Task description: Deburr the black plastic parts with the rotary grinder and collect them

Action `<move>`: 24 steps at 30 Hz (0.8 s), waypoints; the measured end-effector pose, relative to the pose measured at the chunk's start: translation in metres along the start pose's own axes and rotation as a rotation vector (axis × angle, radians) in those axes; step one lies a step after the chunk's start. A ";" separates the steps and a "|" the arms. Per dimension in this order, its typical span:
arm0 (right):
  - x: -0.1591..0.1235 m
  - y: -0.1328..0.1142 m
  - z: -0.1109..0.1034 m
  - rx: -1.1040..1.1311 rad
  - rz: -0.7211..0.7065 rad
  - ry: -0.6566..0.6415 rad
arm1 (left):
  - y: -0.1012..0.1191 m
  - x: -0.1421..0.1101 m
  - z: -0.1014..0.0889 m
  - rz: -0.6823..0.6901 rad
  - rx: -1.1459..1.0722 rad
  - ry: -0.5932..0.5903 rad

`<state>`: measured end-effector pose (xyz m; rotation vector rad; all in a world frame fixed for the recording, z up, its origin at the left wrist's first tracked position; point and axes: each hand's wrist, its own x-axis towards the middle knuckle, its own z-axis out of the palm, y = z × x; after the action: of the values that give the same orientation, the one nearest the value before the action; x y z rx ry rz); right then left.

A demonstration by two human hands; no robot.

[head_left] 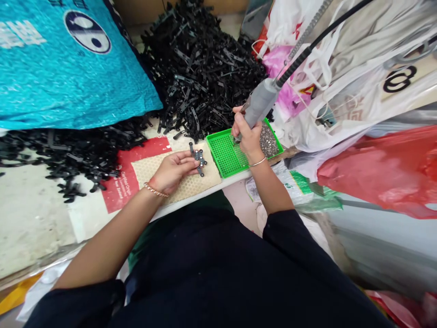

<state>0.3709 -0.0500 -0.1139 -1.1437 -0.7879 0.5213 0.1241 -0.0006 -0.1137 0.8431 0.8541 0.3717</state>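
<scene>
My left hand (172,170) rests on a beige perforated mat (186,184) and its fingers pinch a small black plastic part (198,159) held flat on the mat. My right hand (246,134) is wrapped round a grey powered screwdriver (261,102) with a black cable, its tip pointing down into a green perforated tray (225,155). A heap of small silver screws (268,141) lies in the tray's right end, just beside my right hand.
A big pile of black plastic parts (201,68) covers the table behind the tray and spreads left (68,152). A teal woven sack (68,64) lies at the back left. White, pink and red plastic bags (368,91) crowd the right side.
</scene>
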 end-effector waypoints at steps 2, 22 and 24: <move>0.000 -0.001 0.001 0.002 -0.002 -0.003 | -0.001 0.000 0.000 -0.006 0.001 0.000; -0.035 -0.049 0.072 0.039 0.005 -0.015 | 0.004 0.002 0.014 -0.045 -0.084 0.073; -0.045 -0.049 0.091 0.081 0.048 -0.021 | 0.004 0.002 0.013 -0.037 -0.083 0.073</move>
<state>0.2704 -0.0455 -0.0622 -1.0858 -0.7522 0.6007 0.1361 -0.0036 -0.1073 0.7396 0.9144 0.4050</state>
